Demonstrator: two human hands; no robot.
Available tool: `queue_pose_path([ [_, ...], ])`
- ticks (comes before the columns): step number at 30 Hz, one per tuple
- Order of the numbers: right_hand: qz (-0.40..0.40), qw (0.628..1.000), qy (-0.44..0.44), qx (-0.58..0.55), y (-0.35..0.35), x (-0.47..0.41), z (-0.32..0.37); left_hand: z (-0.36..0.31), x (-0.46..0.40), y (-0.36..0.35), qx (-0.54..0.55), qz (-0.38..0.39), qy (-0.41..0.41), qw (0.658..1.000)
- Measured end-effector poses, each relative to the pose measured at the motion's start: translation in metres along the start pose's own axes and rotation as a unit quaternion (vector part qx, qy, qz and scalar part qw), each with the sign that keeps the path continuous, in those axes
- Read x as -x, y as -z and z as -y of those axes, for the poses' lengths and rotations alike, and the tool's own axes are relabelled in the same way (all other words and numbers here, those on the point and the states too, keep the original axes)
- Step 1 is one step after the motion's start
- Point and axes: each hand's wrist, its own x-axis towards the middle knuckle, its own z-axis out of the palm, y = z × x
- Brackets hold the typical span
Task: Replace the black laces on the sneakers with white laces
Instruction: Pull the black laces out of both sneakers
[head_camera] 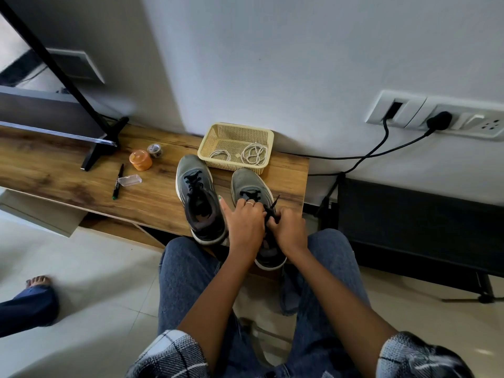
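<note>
2 grey mesh sneakers, the left sneaker (197,192) and the right sneaker (252,192), stand side by side on the wood-grain bench (68,173). Both hands work over the right one: the left hand (245,222) and the right hand (289,230) each pinch its black lace (272,207). 2 coiled white laces (253,154) lie in the beige plastic basket (215,132) just behind.
</note>
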Motion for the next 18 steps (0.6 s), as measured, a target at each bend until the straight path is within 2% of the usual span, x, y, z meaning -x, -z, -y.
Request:
queue_pose_path([
  [4, -0.006, 1.000, -0.010, -0.007, 0.000, -0.001, 0.000, 0.004, 0.005, 0.000, 0.075, -0.011, 0.022, 0.997],
  [6, -0.003, 1.000, -0.020, -0.008, 0.000, -0.001, -0.001, 0.007, 0.010, 0.004, 0.123, -0.050, 0.030, 0.991],
  [11, 0.001, 0.997, -0.069, -0.033, 0.012, -0.006, -0.006, 0.034, 0.015, 0.032, 0.277, -0.178, 0.158, 0.931],
  [14, 0.002, 0.997, -0.049, -0.051, 0.015, -0.003, -0.003, 0.049, 0.012, 0.049, 0.285, -0.162, 0.174, 0.929],
  [18, 0.002, 0.998, -0.034, -0.059, 0.008, 0.000, -0.002, 0.045, 0.015, 0.044, 0.300, -0.094, 0.168, 0.934],
])
